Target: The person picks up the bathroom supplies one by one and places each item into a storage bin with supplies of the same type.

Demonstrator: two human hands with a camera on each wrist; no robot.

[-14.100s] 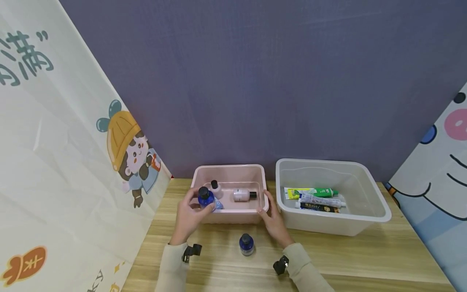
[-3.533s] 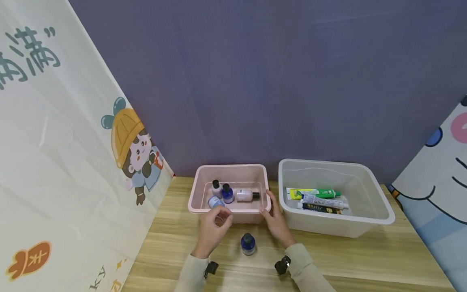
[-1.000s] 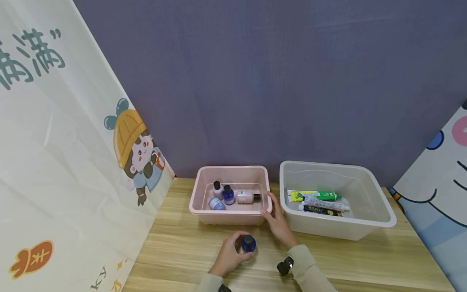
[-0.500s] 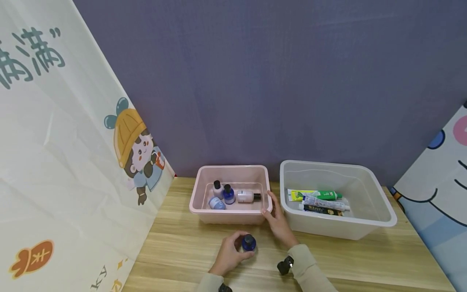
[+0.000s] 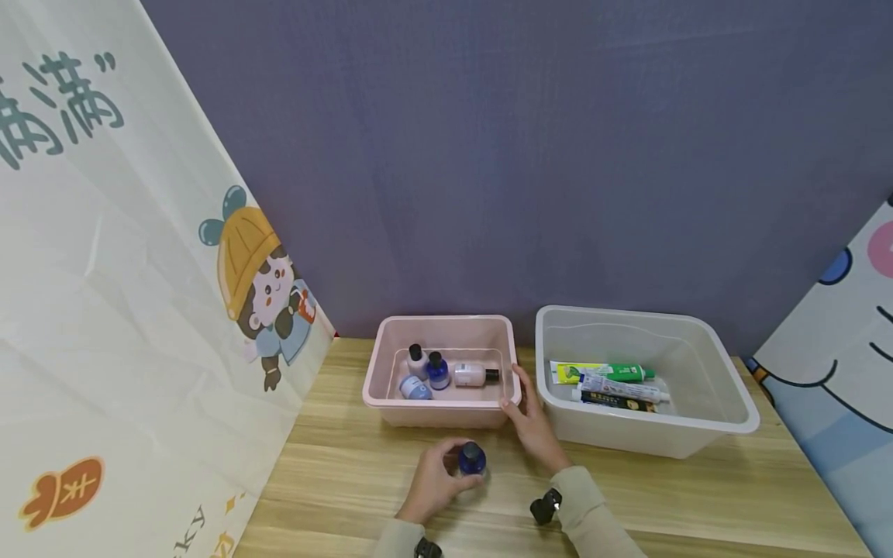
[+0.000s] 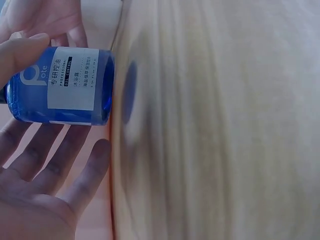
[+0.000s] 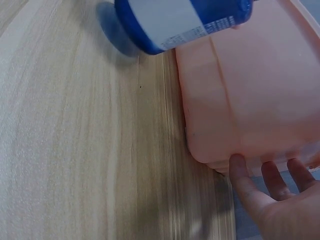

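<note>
In the head view, my left hand (image 5: 431, 482) grips a dark-capped blue bottle (image 5: 472, 459) between thumb and fingers. The left wrist view shows the label of this blue bottle (image 6: 75, 80) and its base just off the wood. My right hand (image 5: 533, 432) holds the front right corner of a pink plastic bin (image 5: 446, 417), thumb at the front and fingers along the side. Inside the bin, a white bottle (image 5: 417, 364) and a blue bottle (image 5: 438, 373) stand upright. A pale pink bottle (image 5: 469, 375) and a light blue bottle (image 5: 415, 388) lie on their sides.
To the right stands a larger white plastic bin (image 5: 628, 434) containing several toothpaste tubes (image 5: 617, 387). Both bins sit on a wooden table (image 5: 335, 465), close to a dark blue backdrop (image 5: 446, 155). Printed white panels (image 5: 139, 310) rise at either side.
My left hand let go of things in the pink bin, came down to the blue bottle on the table and took hold of it. The bottle has just risen slightly. My right hand keeps its place.
</note>
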